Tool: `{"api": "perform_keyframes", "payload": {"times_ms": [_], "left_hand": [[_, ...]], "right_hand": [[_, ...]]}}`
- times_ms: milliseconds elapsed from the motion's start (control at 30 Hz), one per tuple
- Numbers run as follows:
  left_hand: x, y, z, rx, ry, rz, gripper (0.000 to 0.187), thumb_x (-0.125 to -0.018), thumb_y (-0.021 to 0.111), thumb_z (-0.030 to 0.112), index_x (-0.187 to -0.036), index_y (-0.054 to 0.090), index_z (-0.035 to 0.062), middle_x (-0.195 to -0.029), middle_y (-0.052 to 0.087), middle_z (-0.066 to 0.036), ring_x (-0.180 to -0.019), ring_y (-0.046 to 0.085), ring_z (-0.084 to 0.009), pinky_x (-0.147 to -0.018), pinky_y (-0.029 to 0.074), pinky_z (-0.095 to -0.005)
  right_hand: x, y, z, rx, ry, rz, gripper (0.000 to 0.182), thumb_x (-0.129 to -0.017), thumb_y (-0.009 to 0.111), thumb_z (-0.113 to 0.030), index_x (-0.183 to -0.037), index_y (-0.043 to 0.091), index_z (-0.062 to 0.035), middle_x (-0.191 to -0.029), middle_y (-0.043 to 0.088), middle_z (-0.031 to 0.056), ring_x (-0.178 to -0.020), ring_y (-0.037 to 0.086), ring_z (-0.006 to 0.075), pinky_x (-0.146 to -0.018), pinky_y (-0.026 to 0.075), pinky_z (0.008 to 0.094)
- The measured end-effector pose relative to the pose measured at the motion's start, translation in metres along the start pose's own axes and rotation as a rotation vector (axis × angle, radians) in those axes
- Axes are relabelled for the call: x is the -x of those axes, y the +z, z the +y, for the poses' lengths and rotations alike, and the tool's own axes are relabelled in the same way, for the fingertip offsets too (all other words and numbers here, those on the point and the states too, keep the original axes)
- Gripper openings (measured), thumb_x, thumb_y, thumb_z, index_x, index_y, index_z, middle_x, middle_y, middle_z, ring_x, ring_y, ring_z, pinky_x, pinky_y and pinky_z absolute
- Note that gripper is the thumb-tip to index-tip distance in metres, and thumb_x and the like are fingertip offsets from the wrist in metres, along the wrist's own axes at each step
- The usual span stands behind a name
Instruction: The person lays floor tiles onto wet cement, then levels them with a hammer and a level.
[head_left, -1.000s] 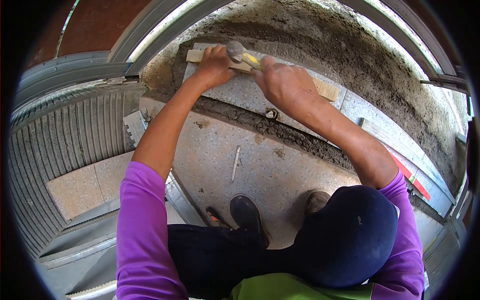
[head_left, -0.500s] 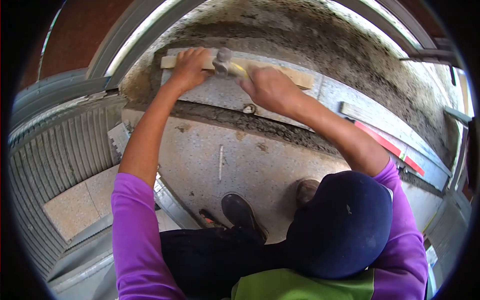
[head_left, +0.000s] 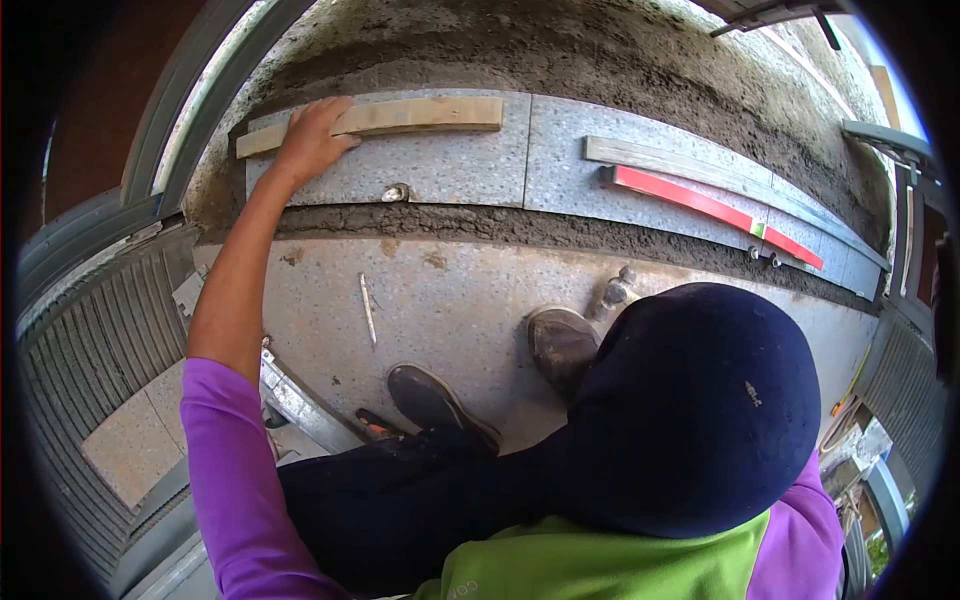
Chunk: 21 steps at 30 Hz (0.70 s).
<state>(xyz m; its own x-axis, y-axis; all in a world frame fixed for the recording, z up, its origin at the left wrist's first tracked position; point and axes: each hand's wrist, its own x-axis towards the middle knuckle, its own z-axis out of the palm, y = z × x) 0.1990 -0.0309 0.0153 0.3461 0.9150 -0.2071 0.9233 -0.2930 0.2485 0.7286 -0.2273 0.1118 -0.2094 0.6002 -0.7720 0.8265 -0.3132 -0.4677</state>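
Note:
My left hand [head_left: 318, 140] grips a wooden batten [head_left: 430, 115] near its left part, the thumb in front and the fingers over the top. The batten lies on a speckled grey slab [head_left: 455, 165] set along a strip of dark mortar [head_left: 480, 222]. My right hand is not in view; the knee and the body hide that side. A hammer [head_left: 615, 292] shows its head beside my right shoe, its handle hidden by the knee. Below the batten, a small round metal piece [head_left: 396, 192] sits at the slab's lower edge.
On the right-hand slabs lie a red spirit level [head_left: 685, 199] and a grey straightedge [head_left: 690, 172]. A white stick [head_left: 367, 308] rests on the lower slab. Metal framing [head_left: 300, 400], ridged panels [head_left: 90, 320] and orange-black pliers [head_left: 378, 425] are at the left.
The hammer has moved from above the batten down beside my right shoe. My right hand has left the view. My left hand still holds the batten, and the view has shifted right.

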Motion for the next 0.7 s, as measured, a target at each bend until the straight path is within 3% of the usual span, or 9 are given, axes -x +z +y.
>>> {"api": "perform_keyframes", "payload": {"times_ms": [267,467,567,700], "left_hand": [[0.031,-0.023,-0.009,0.267,-0.026,0.067,0.059,-0.076,0.083,0.015,-0.129,0.06,0.0016,-0.13,0.063,-0.019,-0.122,0.06,-0.0319,-0.104,0.045,-0.0382],[0.113,-0.111,0.032,0.234,-0.201,-0.176,0.055,-0.078,0.08,0.008,-0.128,0.059,0.0003,-0.123,0.064,-0.014,-0.117,0.06,-0.0245,-0.104,0.043,-0.036],[0.177,-0.119,0.044,0.175,-0.187,-0.102,0.052,-0.074,0.078,0.005,-0.123,0.061,0.0015,-0.116,0.064,-0.015,-0.116,0.058,-0.0307,-0.106,0.042,-0.0389],[0.246,-0.109,0.049,0.143,-0.317,-0.235,0.05,-0.073,0.078,0.004,-0.12,0.062,0.0018,-0.115,0.063,-0.015,-0.117,0.056,-0.0339,-0.108,0.04,-0.039]], "right_hand": [[-0.007,-0.007,0.06,0.25,-0.064,0.215,0.033,-0.096,0.066,-0.036,-0.111,0.063,-0.0065,-0.089,0.058,0.008,-0.085,0.06,0.021,-0.076,0.048,0.038],[-0.014,-0.013,0.087,0.402,-0.091,0.285,0.036,-0.095,0.067,-0.035,-0.119,0.062,-0.0085,-0.099,0.061,0.0098,-0.093,0.062,0.0233,-0.081,0.05,0.0389],[-0.018,-0.025,0.098,0.468,-0.093,0.309,0.038,-0.095,0.067,-0.035,-0.123,0.062,-0.0095,-0.104,0.062,0.0107,-0.096,0.063,0.0245,-0.083,0.051,0.0394],[-0.023,-0.053,0.113,0.56,-0.12,0.397,0.042,-0.094,0.068,-0.034,-0.128,0.062,-0.0108,-0.111,0.064,0.0118,-0.101,0.064,0.0261,-0.086,0.052,0.0401]]}}
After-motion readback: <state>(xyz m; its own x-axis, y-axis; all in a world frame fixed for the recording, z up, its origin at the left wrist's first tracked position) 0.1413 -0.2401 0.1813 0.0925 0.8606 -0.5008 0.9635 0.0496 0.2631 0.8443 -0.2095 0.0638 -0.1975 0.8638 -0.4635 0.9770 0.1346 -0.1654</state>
